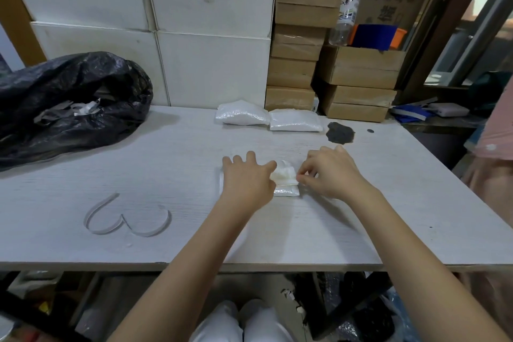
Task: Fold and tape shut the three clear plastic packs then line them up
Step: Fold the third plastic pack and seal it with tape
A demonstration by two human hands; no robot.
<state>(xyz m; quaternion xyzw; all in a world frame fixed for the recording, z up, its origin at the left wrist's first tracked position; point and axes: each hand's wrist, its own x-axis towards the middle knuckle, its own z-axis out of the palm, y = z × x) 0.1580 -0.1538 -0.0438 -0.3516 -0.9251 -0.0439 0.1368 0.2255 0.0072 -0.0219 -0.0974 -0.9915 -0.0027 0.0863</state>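
White table (166, 164), left hand (245, 180) flat on clear pack (286, 183), right hand (327, 172) pinching its edge.

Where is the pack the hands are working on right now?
In the head view, the third pack lies on the table right of centre, between the left hand and right hand, nearer than the two packs by the wall.

The left hand (245, 180) covers most of the clear pack (286, 182) under it. The black bag (69, 103) at the table's (388, 216) far left corner runs off frame. The bottle's (348, 0) label is unreadable.
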